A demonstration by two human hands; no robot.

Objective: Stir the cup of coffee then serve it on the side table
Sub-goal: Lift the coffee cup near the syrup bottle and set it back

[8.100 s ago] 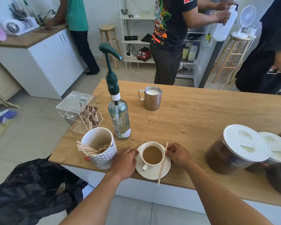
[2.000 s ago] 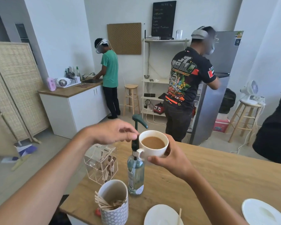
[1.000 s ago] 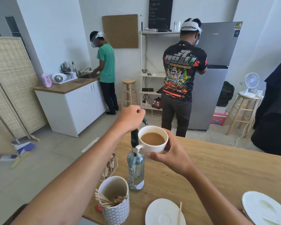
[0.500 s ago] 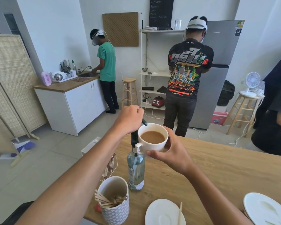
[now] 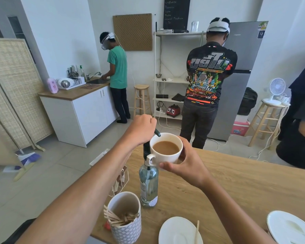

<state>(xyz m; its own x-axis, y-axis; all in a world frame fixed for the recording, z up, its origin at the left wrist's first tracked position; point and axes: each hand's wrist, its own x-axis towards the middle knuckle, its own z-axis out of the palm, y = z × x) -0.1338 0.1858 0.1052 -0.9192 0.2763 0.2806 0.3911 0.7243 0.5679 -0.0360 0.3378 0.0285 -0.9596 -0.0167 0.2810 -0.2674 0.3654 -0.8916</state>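
Observation:
My right hand [image 5: 185, 167] holds a white cup [image 5: 163, 158] of milky coffee in the air, under the dark green spout of a pump bottle [image 5: 148, 184]. My left hand [image 5: 141, 130] grips the pump head on top of that clear glass bottle and hides most of it. The cup's handle points toward me. On the wooden table [image 5: 236, 187] near its front edge lies the white saucer [image 5: 178, 231] with a wooden stir stick [image 5: 197, 232] across it.
A patterned cup of wooden stir sticks [image 5: 124, 221] stands front left, a clear acrylic holder [image 5: 121, 178] behind my left arm. A white lid [image 5: 290, 228] sits front right. Two people stand beyond the table, a third at the right edge. Stools [image 5: 269, 120] flank the fridge.
The cup left the saucer and went up under the bottle's spout; my left hand moved onto the pump head. Over the last second both hands stay nearly still.

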